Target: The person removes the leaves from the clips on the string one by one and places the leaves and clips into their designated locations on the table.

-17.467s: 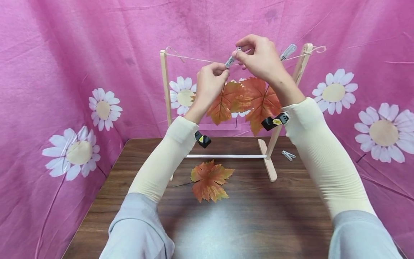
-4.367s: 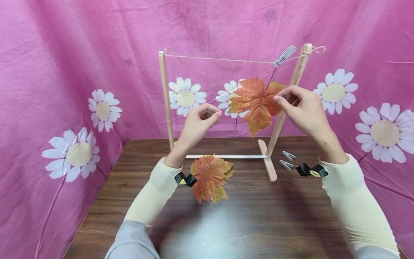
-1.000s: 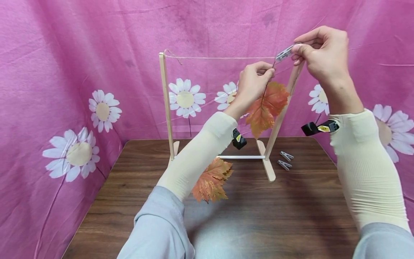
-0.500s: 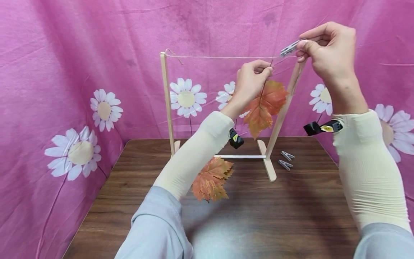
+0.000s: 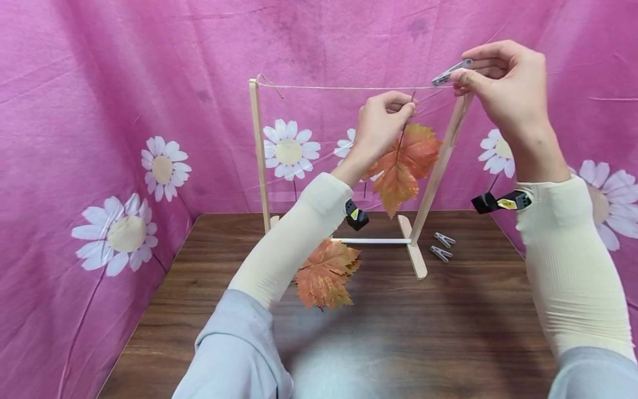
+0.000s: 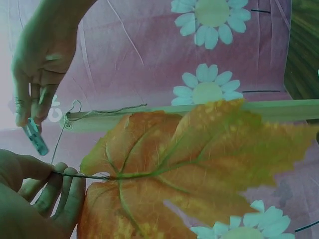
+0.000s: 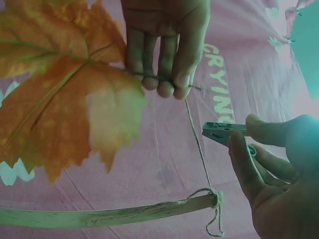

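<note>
Thumb and fingers of my left hand [image 5: 384, 119] pinch the dark stem of an orange artificial maple leaf [image 5: 401, 163]. The leaf hangs below the hand, its stem tip near the string [image 5: 319, 87]. To the right, my right hand [image 5: 513, 83] holds a grey clothespin [image 5: 451, 72] by its handle end. In the right wrist view the clothespin [image 7: 222, 132] points toward the string and is apart from the stem. The left wrist view shows the leaf [image 6: 189, 164] large, with its stem between the left fingers [image 6: 60, 181].
The string spans two wooden posts [image 5: 259, 155], joined low by a white rod [image 5: 374, 241]. More maple leaves [image 5: 326, 277] lie stacked on the brown table [image 5: 399, 338]. Two clothespins [image 5: 442, 254] lie beside the right foot [image 5: 413, 255]. A pink flowered cloth [image 5: 199, 55] hangs behind.
Earlier, another leaf and clothespin came down to the table. In the last second, the right hand drew the remaining clothespin off string and stem; the left hand shifted slightly left with the leaf.
</note>
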`<state>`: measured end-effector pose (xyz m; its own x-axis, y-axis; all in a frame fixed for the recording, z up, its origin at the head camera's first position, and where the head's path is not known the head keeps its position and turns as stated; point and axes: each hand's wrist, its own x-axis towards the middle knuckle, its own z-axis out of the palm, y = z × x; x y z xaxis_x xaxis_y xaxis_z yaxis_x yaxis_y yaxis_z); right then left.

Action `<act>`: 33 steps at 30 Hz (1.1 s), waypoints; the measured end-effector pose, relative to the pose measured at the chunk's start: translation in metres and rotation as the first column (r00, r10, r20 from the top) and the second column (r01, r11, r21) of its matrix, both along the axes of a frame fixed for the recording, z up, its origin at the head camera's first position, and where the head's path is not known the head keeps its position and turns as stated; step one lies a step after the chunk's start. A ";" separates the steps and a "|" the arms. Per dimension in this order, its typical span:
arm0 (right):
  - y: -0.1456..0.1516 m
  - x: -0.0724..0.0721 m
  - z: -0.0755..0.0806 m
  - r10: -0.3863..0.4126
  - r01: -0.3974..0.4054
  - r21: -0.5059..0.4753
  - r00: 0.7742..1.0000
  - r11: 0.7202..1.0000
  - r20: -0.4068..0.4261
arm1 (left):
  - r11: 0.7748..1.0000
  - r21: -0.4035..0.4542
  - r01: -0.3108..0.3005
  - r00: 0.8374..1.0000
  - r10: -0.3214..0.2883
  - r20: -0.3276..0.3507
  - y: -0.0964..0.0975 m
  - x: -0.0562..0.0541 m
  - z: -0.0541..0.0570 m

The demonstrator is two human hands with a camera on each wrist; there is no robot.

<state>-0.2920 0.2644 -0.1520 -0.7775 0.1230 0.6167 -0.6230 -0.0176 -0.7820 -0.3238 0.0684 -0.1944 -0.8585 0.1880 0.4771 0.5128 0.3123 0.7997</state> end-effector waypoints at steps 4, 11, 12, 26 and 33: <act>0.001 0.001 -0.005 0.001 -0.001 0.005 1.000 1.000 -0.016 | 1.000 0.028 0.009 1.000 -0.009 0.008 -0.004 0.002 0.001; 0.003 0.008 -0.010 -0.070 0.069 0.081 0.998 0.994 0.000 | 0.992 0.112 0.053 0.998 -0.056 0.031 -0.014 0.006 0.000; 0.003 0.009 -0.011 -0.077 0.076 0.096 0.997 0.993 0.006 | 0.989 0.130 0.064 0.997 -0.069 0.034 -0.015 0.007 -0.001; 0.002 0.026 -0.038 0.053 -0.052 0.055 0.999 0.997 -0.004 | 0.988 0.145 0.054 0.998 -0.055 0.002 -0.037 0.016 -0.009; 0.004 0.033 -0.051 -0.028 0.025 0.173 0.999 0.985 0.020 | 0.979 0.185 0.086 0.996 -0.082 -0.025 -0.053 0.019 -0.015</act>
<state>-0.2594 0.2679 -0.2029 -0.7894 0.0368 0.6128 -0.6036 0.1354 -0.7857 -0.3046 0.0153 -0.2090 -0.8345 0.1660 0.5253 0.5454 0.1146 0.8303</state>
